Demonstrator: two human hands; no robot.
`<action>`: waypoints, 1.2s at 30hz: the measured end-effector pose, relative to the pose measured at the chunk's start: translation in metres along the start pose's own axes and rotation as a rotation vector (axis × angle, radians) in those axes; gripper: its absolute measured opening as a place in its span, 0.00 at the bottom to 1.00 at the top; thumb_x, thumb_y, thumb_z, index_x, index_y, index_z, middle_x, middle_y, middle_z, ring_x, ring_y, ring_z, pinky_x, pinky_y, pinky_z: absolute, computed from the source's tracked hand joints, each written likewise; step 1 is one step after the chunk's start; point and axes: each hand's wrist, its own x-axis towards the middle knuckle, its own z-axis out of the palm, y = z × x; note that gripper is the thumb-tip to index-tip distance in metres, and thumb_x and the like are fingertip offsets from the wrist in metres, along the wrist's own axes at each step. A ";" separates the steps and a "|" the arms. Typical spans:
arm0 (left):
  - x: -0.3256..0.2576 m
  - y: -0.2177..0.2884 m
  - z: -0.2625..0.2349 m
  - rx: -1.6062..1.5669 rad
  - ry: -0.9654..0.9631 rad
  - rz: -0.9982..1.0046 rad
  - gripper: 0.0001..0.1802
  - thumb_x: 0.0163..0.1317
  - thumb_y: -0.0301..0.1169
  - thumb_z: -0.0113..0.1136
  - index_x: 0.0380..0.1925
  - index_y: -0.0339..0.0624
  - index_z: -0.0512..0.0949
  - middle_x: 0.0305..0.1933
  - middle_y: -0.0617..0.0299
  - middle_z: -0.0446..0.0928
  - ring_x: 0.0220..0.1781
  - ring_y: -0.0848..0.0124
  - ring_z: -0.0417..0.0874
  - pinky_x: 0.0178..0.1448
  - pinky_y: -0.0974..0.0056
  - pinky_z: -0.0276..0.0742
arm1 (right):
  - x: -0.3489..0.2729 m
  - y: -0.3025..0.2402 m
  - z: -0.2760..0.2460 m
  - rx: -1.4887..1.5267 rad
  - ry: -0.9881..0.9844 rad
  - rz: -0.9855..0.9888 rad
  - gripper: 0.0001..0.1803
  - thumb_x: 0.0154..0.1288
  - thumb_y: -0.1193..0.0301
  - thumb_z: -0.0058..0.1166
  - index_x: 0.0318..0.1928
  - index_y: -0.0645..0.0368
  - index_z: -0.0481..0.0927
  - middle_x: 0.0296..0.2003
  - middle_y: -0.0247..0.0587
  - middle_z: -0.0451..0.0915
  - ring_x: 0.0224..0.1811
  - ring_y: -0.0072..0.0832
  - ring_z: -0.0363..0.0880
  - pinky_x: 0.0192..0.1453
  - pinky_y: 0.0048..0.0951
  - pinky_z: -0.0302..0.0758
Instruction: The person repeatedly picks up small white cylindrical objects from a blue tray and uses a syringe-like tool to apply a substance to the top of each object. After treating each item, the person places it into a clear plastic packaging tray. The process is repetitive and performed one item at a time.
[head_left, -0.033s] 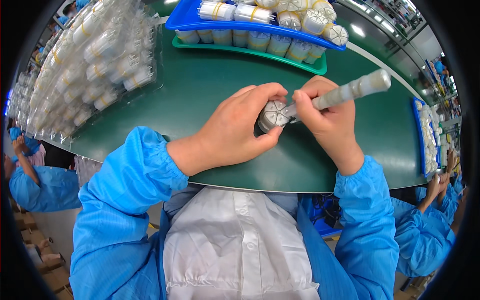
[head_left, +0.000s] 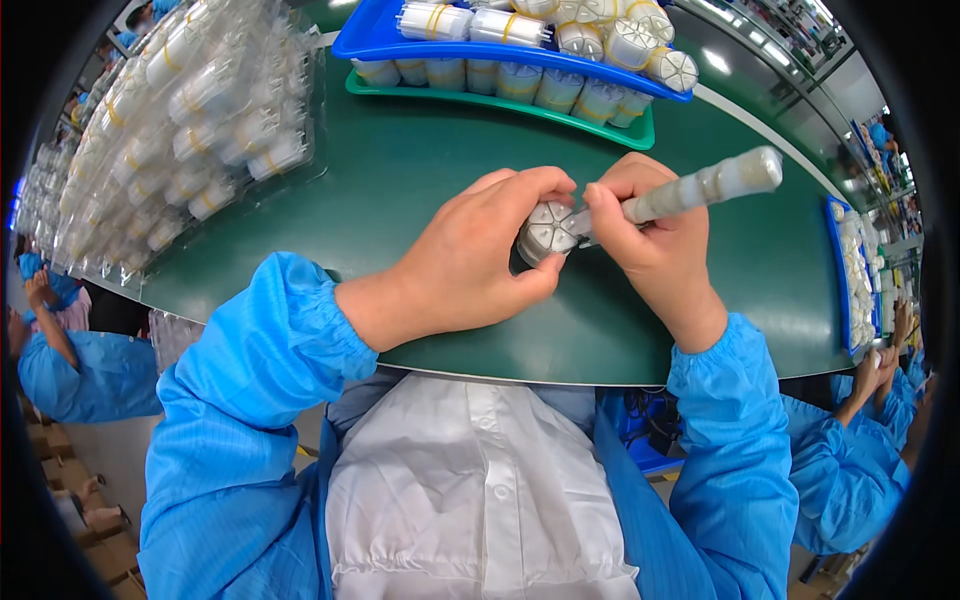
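Over the green table (head_left: 430, 150), my left hand (head_left: 470, 260) is closed around a short round piece (head_left: 549, 230) whose whitish-grey top is divided into wedges like a wheel. Its thumb and fingers grip the rim from both sides. My right hand (head_left: 655, 250) holds a tool with a thick, banded, whitish-grey handle (head_left: 715, 183), pen-like, with the handle slanting up to the right. The tool's narrow front end meets the right edge of the round piece; its tip is too small to make out.
Beyond my hands, a blue tray (head_left: 520, 52) of similar banded cylinders sits above a green tray (head_left: 500, 110) holding more. Clear plastic packs of white cylinders (head_left: 190, 120) are piled at left. Another blue tray (head_left: 848, 280) stands at right. Co-workers in blue sleeves (head_left: 850, 470) sit on both sides.
Almost nothing differs. The tool's handle end and my right hand have shifted very slightly; both grips are the same.
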 end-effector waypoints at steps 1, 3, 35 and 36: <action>0.001 0.000 -0.001 0.020 -0.013 0.015 0.30 0.51 0.26 0.72 0.56 0.38 0.73 0.51 0.53 0.78 0.47 0.59 0.80 0.49 0.62 0.79 | 0.000 0.001 0.001 0.002 -0.002 -0.007 0.07 0.63 0.76 0.63 0.28 0.63 0.80 0.23 0.33 0.78 0.25 0.18 0.74 0.28 0.24 0.68; -0.001 -0.003 -0.003 0.101 -0.059 -0.034 0.30 0.51 0.25 0.72 0.56 0.38 0.73 0.51 0.52 0.78 0.47 0.58 0.80 0.49 0.61 0.79 | -0.001 0.004 0.004 0.006 -0.004 -0.022 0.07 0.63 0.75 0.62 0.28 0.63 0.80 0.23 0.33 0.79 0.25 0.18 0.73 0.28 0.24 0.68; 0.002 -0.001 -0.002 -0.012 -0.054 -0.050 0.32 0.51 0.29 0.74 0.57 0.37 0.73 0.51 0.52 0.78 0.51 0.59 0.80 0.54 0.59 0.78 | 0.001 0.005 0.000 0.007 -0.008 -0.026 0.07 0.63 0.76 0.62 0.28 0.63 0.80 0.22 0.31 0.77 0.23 0.17 0.71 0.26 0.23 0.66; 0.001 -0.002 -0.002 -0.004 -0.078 -0.067 0.31 0.52 0.29 0.74 0.56 0.38 0.73 0.50 0.53 0.78 0.51 0.58 0.80 0.54 0.59 0.78 | 0.000 0.003 0.000 0.048 -0.004 0.079 0.08 0.64 0.76 0.62 0.28 0.63 0.80 0.22 0.31 0.78 0.23 0.16 0.71 0.26 0.23 0.66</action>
